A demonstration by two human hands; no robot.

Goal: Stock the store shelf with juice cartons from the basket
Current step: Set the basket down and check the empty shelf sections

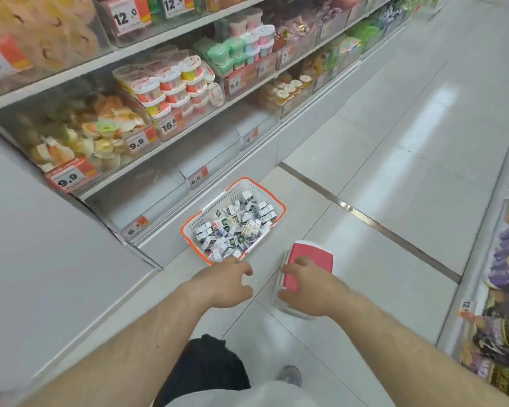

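A white basket with an orange rim [185, 227] stands on the floor against the bottom shelf, filled with several small juice cartons [235, 224]. My left hand [224, 282] hovers just short of the basket's near edge, fingers loosely spread, holding nothing. My right hand [304, 289] grips a clear plastic bin with a red label [312, 257], held low over the floor to the right of the basket. The lowest shelf bins [147, 195] beside the basket look empty behind clear fronts with price tags.
Upper shelves [159, 92] hold jelly cups and snack packs in clear bins. A white cabinet top [41, 259] juts out at left. Another shelf of snacks [506, 277] lines the right edge. My shoe [290, 376] is on the tiled aisle floor below.
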